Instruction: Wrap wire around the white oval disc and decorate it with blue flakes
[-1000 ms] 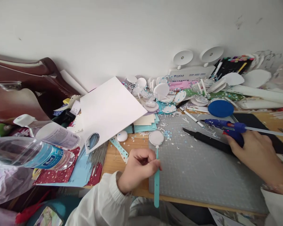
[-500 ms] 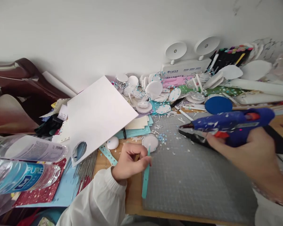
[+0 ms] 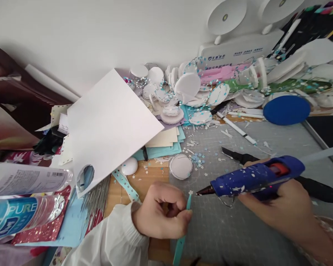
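Item: teal stick [image 3: 180, 246], pinched in my closed left hand [image 3: 162, 211], its long axis running away from me over the grey mat [image 3: 238, 236].
Item: blue glue gun [image 3: 255, 178], gripped in my right hand [image 3: 283, 210], nozzle pointing left, just beside the stick's far tip.

Stick [image 3: 179, 245] in my left hand [image 3: 161, 216] at the mat's [image 3: 224, 231] left edge; glue gun [image 3: 252, 179] in my right hand [image 3: 283, 210], nozzle just right of the stick's tip; disc [image 3: 181, 166] behind.
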The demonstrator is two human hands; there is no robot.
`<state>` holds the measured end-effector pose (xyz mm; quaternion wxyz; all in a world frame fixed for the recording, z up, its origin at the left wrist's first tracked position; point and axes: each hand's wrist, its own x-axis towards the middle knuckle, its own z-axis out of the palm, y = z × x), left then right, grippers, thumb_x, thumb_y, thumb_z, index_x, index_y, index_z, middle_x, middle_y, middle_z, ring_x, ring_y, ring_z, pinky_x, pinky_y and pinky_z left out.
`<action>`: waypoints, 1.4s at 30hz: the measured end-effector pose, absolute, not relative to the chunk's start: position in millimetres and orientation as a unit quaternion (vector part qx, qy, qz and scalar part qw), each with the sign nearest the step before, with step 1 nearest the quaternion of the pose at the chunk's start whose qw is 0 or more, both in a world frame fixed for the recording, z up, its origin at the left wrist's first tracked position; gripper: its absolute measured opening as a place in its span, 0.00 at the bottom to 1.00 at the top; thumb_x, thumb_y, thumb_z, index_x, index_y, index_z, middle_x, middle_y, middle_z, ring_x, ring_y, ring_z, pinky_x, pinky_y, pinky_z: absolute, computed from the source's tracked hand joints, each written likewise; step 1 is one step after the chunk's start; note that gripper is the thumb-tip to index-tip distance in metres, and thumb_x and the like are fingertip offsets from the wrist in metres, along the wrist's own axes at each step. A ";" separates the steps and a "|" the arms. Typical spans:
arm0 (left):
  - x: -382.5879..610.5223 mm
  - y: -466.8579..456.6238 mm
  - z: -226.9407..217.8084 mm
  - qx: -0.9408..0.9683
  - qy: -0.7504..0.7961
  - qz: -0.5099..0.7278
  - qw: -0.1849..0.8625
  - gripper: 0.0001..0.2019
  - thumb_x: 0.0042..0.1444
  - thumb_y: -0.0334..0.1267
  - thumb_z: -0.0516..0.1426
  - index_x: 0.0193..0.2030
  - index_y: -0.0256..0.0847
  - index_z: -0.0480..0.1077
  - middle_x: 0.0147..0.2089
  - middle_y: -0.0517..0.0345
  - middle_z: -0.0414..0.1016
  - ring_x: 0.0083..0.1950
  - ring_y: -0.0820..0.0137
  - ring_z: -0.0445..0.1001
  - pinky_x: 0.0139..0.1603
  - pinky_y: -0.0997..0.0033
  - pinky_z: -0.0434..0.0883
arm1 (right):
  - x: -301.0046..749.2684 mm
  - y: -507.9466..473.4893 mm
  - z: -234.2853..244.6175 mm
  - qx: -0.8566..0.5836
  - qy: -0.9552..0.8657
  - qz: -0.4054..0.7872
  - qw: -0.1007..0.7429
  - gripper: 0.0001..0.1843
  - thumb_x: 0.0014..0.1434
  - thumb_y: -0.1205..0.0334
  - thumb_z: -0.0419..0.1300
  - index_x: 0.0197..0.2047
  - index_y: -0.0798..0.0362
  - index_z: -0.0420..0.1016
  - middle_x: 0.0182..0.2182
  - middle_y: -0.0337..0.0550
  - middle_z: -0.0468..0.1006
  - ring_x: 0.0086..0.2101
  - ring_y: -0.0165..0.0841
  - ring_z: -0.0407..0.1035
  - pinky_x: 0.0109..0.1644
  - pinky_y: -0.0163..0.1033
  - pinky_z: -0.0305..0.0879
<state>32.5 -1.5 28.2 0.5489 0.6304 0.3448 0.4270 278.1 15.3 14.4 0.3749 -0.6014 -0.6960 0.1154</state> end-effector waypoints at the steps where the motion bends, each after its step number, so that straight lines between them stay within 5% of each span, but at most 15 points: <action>1: 32.6 -1.3 28.3 0.630 0.343 0.428 0.550 0.17 0.44 0.26 0.58 0.16 0.39 0.52 0.14 0.68 0.50 0.17 0.82 0.47 0.19 0.75 0.46 | 279.0 15.0 13.0 -0.583 -0.718 0.100 0.368 0.06 0.46 0.55 0.59 0.25 0.47 0.70 0.14 0.38 0.73 0.16 0.37 0.70 0.17 0.37 0.65; 7: 32.9 -1.2 29.9 0.634 0.339 0.424 0.551 0.18 0.44 0.27 0.58 0.16 0.40 0.50 0.14 0.69 0.49 0.17 0.82 0.47 0.18 0.75 0.45 | 281.4 14.2 8.8 -0.544 -0.766 0.034 0.342 0.09 0.52 0.54 0.57 0.34 0.49 0.69 0.27 0.48 0.81 0.29 0.45 0.79 0.26 0.42 0.72; 18: 32.4 -1.4 30.3 0.634 0.355 0.402 0.557 0.19 0.45 0.29 0.58 0.15 0.41 0.49 0.14 0.68 0.48 0.17 0.81 0.46 0.18 0.73 0.45 | 279.9 12.4 8.7 -0.548 -0.756 0.066 0.352 0.07 0.50 0.57 0.59 0.34 0.48 0.70 0.14 0.33 0.73 0.15 0.38 0.71 0.19 0.37 0.67; 25: 33.1 -0.3 32.2 0.632 0.353 0.405 0.558 0.19 0.44 0.28 0.58 0.15 0.41 0.49 0.14 0.68 0.48 0.17 0.81 0.46 0.18 0.73 0.44 | 281.4 12.8 9.1 -0.547 -0.763 0.040 0.343 0.12 0.53 0.53 0.58 0.36 0.52 0.69 0.26 0.49 0.80 0.26 0.45 0.78 0.27 0.43 0.73; 36: 31.6 -2.4 28.4 0.635 0.351 0.399 0.561 0.19 0.46 0.29 0.58 0.16 0.41 0.49 0.15 0.68 0.49 0.17 0.81 0.47 0.18 0.73 0.46 | 281.4 14.9 9.9 -0.529 -0.772 0.012 0.354 0.11 0.54 0.51 0.58 0.35 0.50 0.67 0.27 0.47 0.77 0.27 0.44 0.76 0.30 0.47 0.73; 42: 30.7 -1.8 27.7 0.631 0.358 0.390 0.567 0.19 0.46 0.31 0.59 0.16 0.41 0.50 0.14 0.67 0.49 0.17 0.80 0.47 0.18 0.73 0.46 | 280.2 17.4 11.7 -0.521 -0.766 0.018 0.375 0.11 0.51 0.54 0.63 0.34 0.48 0.66 0.26 0.38 0.75 0.25 0.35 0.74 0.27 0.37 0.70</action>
